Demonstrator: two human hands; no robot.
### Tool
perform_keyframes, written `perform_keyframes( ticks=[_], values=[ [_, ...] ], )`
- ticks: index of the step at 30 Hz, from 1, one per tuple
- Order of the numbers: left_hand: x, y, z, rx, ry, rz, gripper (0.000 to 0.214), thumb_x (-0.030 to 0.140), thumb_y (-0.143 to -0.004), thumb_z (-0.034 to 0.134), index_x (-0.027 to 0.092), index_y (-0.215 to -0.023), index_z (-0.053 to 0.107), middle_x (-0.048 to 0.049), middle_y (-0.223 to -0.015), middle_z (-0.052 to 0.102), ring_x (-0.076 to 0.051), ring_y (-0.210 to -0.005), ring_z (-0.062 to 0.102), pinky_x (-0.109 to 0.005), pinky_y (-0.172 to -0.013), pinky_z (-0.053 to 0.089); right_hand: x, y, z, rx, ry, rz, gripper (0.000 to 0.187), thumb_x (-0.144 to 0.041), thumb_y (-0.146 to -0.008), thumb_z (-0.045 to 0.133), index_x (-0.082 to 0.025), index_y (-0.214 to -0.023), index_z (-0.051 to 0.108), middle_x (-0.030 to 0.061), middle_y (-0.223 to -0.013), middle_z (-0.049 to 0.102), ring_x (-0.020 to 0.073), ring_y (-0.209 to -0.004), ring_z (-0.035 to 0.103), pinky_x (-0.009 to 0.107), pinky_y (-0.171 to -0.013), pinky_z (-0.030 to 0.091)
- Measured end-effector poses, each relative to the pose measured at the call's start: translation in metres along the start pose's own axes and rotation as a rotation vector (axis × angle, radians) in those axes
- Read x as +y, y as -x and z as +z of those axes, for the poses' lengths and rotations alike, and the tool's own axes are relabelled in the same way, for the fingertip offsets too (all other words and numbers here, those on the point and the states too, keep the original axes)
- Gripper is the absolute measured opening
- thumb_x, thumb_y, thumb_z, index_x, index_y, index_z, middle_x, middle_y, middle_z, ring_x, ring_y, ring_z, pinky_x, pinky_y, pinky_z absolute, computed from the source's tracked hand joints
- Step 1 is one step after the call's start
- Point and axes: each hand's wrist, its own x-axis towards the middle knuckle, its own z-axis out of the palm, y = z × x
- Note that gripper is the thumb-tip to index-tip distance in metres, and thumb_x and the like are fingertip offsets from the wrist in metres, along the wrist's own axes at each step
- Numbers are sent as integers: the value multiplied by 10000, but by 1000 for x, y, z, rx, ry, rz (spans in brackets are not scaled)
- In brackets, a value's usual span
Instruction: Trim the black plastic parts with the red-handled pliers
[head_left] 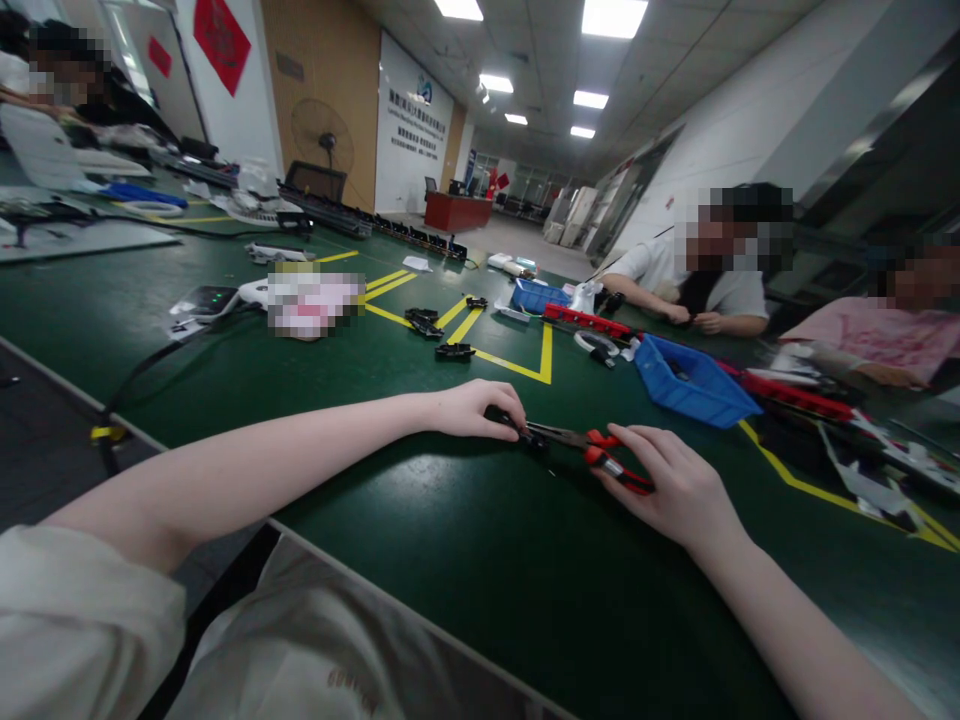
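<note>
My left hand (480, 410) is closed around a small black plastic part (534, 437), holding it low over the green table (465, 560). In my right hand (675, 480) is a pair of needle-nose pliers (600, 455) with red and black handles. The long thin jaws point left and reach the black part beside my left fingertips. Whether the jaws grip the part or only touch it, I cannot tell. A tiny pale bit lies on the table just below the jaws. Several similar black parts (454, 351) lie farther back, near yellow tape lines.
A blue bin (694, 385) stands to the right, with a smaller blue bin (540, 296) behind it. Red strips (585, 321) run along the far right side. A cable (142, 370) crosses the left side. Two people sit across on the right.
</note>
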Motion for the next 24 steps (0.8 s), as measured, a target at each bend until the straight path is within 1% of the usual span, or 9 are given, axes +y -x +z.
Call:
perform_keyframes(
  ticks=[2,7,12,17,24],
  values=[
    [-2,0,0,0,-5,-11,142,215,-844,713,172,-975,747,-78,-1089,656,-175,-1037,626,-318,-969,463,-1,-1,0,-1,-4,0,470,-370,-839,652,-147,-1249,591,141,-1039,667,257,-879,651,383,-739,559],
    [-5,0,1,7,-9,-7,142,225,-824,736,175,-955,755,-79,-1096,652,-183,-1039,629,-327,-972,458,-1,-3,1,12,57,-46,457,-355,-837,658,-120,-1222,589,153,-1023,670,260,-863,646,382,-722,532],
    [-4,0,0,3,-13,-8,141,218,-822,736,161,-950,754,-85,-1091,647,-187,-1025,631,-330,-964,466,-1,-3,1,28,75,-75,444,-345,-833,665,-118,-1206,584,150,-1006,674,269,-873,648,395,-745,520],
    [-6,0,1,6,-6,-6,143,223,-835,725,167,-964,748,-79,-1094,646,-179,-1023,631,-316,-959,470,-2,-2,1,11,33,-40,456,-346,-836,658,-150,-1240,577,138,-1020,671,269,-892,650,397,-756,532],
    [-5,0,1,9,-9,-2,147,222,-833,726,167,-968,745,-76,-1081,653,-175,-1019,632,-307,-955,471,-3,-2,2,-4,16,-43,445,-361,-839,647,-167,-1236,597,131,-1027,682,265,-887,660,392,-744,533]
  ],
)
